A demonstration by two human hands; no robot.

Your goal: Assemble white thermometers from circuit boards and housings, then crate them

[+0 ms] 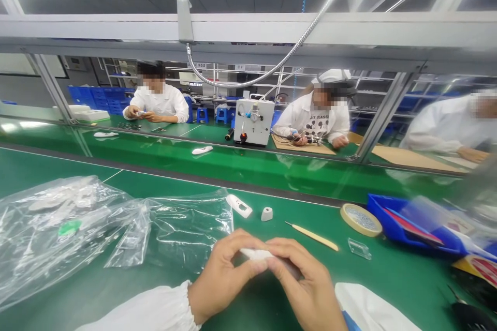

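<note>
Close in front of me, my left hand (233, 269) and my right hand (301, 276) together grip a small white plastic part (257, 254). Thumbs and fingertips of both hands press on it, and most of it is hidden behind them. Just beyond lie a white elongated plastic shell (238, 206) with an oval opening and a small white cap-like piece (266, 213). To the right of these rests a thin tool (314, 236) with a pale yellow handle and a dark tip. A small clear plastic piece (359, 249) lies farther right.
Clear plastic bags (66, 232) with white parts spread over the left of the green table (163, 300). A roll of tape (361, 219) and a blue bin (411, 227) stand at right. Behind a metal-framed divider, co-workers (159, 101) sit near a white machine with a gauge (253, 122).
</note>
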